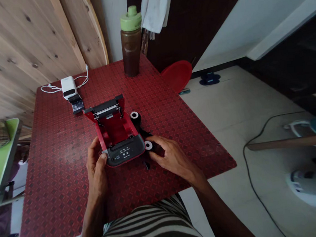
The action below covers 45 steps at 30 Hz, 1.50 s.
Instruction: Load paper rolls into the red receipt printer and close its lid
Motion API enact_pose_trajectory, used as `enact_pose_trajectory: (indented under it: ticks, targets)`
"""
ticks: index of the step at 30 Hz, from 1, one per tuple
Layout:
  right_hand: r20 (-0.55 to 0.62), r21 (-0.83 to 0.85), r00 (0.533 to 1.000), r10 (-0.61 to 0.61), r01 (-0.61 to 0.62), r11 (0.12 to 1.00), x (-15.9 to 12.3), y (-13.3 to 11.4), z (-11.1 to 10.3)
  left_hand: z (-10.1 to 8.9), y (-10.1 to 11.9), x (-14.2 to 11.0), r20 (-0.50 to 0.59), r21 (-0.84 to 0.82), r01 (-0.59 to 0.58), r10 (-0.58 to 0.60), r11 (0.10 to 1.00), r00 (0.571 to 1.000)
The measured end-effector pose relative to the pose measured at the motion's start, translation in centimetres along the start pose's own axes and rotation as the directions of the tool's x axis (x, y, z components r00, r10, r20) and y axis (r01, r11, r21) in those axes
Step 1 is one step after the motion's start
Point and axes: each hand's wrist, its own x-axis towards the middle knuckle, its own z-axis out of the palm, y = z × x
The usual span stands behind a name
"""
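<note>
- Left hand (96,167): I pinch the near left corner of the red and black device (126,151), thumb on top, fingers along its side.
- Right hand (172,154): my thumb and fingers close around the near roll (148,145), just beside the device's near right corner.
- The device is in front of me, over the patterned red table (62,142); I cannot tell whether its base touches the top. Its lid (105,108) stands open at the far end, showing a red hollow.
- Right of the device, near the lid, I see the far roll (134,115), white-faced with a dark centre.
- Just below its near right corner lies a small black piece (147,165).
- Beyond it, to the left, is a white box (69,86) with a white cable (52,88) behind it.
- Beyond it, to the right, my green-capped bottle (132,46) stands upright near the table's far edge.
- Well to its right, dark slippers (209,79) lie on the floor (229,104).
</note>
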Motion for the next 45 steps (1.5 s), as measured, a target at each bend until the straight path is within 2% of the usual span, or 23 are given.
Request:
enact_pose_trajectory:
  ticks: [5, 10, 13, 15, 17, 21, 24, 27, 29, 32, 34, 36, 38, 40, 43, 45]
  targets:
    - [0.061, -0.022, 0.998, -0.014, 0.016, 1.000, -1.0, 0.1, -0.3, 0.1, 0.3, -0.1, -0.003, 0.020, 0.015, -0.015, 1.000, 1.000]
    - [0.092, -0.172, 0.996, 0.003, 0.013, 0.985, -1.6, -0.5, -4.0, 0.1, 0.3, 0.0, -0.003, 0.000, 0.023, -0.023, 1.000, 1.000]
    - [0.019, -0.189, 1.000, -0.009, 0.012, 0.982, 0.3, -0.8, -6.2, 0.1, 0.3, 0.0, -0.002, 0.000, 0.029, -0.029, 1.000, 1.000]
    - [-0.036, -0.177, 0.999, -0.015, 0.008, 0.984, 2.7, -0.4, -6.4, 0.1, 0.4, -0.1, -0.001, -0.004, 0.034, -0.034, 0.999, 0.999]
    - [-0.039, -0.139, 0.999, -0.007, 0.002, 0.990, 5.7, 0.5, -5.5, 0.0, 0.3, -0.1, 0.001, -0.014, 0.043, -0.043, 0.999, 0.999]
    - [0.012, -0.121, 1.000, -0.012, 0.014, 0.993, 10.8, 2.8, -1.7, -0.2, 0.1, -0.3, 0.004, -0.014, 0.065, -0.064, 0.998, 0.998]
    - [0.043, -0.101, 0.998, -0.040, 0.044, 0.994, 12.6, 3.5, 0.5, -0.3, 0.2, -0.3, 0.009, -0.012, 0.062, -0.061, 0.998, 0.998]
    - [0.042, -0.076, 0.998, -0.054, 0.058, 0.995, 12.6, 3.3, 0.7, -0.2, 0.3, -0.4, 0.015, -0.020, 0.043, -0.042, 0.999, 0.999]
    - [0.011, -0.060, 0.999, -0.047, 0.047, 0.997, 11.9, 2.4, -0.5, -0.1, 0.5, -0.4, 0.012, -0.022, 0.041, -0.041, 0.999, 0.999]
    - [-0.060, -0.043, 0.997, -0.056, 0.053, 0.998, 10.3, -0.5, -3.9, 0.1, 0.6, -0.4, 0.018, -0.025, 0.059, -0.058, 0.998, 0.998]
    - [-0.061, -0.088, 0.988, -0.144, 0.139, 0.986, 9.2, -3.2, -6.3, 0.1, 0.7, -0.4, 0.026, -0.036, 0.074, -0.073, 0.997, 0.997]
    - [0.015, -0.149, 0.970, -0.245, 0.244, 0.958, 8.6, -6.0, -7.6, 0.2, 0.8, -0.4, 0.031, -0.042, 0.085, -0.084, 0.995, 0.996]
    - [0.109, -0.187, 0.949, -0.294, 0.310, 0.932, 8.6, -8.1, -7.2, 0.2, 1.0, -0.4, 0.032, -0.037, 0.089, -0.088, 0.995, 0.996]
    - [0.231, -0.270, 0.928, -0.291, 0.348, 0.898, 9.2, -9.4, -5.6, 0.2, 1.2, -0.4, 0.032, -0.032, 0.085, -0.084, 0.996, 0.996]
    - [0.396, -0.443, 0.889, -0.232, 0.406, 0.799, 10.4, -10.4, -2.3, 0.2, 1.6, -0.4, 0.045, -0.029, 0.074, -0.073, 0.997, 0.996]
    - [0.450, -0.534, 0.876, -0.173, 0.419, 0.734, 11.0, -10.9, -0.7, 0.2, 1.8, -0.3, 0.054, -0.019, 0.066, -0.065, 0.998, 0.996]
